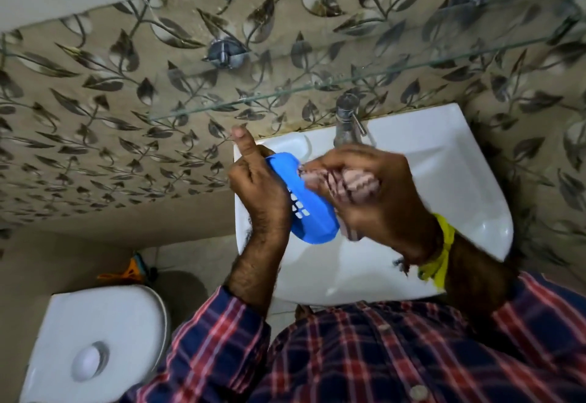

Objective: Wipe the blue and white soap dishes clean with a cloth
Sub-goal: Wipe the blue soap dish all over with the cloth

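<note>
Over the white sink (450, 161), my left hand (258, 190) grips a blue soap dish (312, 215) by its left edge, thumb raised. The dish is tilted, and small drain slots show in its base. My right hand (377, 199) holds a bunched pinkish striped cloth (345, 182) and presses it against the upper right part of the dish. The cloth is blurred. No white soap dish is in view.
A metal tap (347, 120) stands at the back of the sink. Above it, a glass shelf (348, 82) runs along the leaf-patterned wall. A white toilet cistern (101, 339) with a flush button sits at the lower left.
</note>
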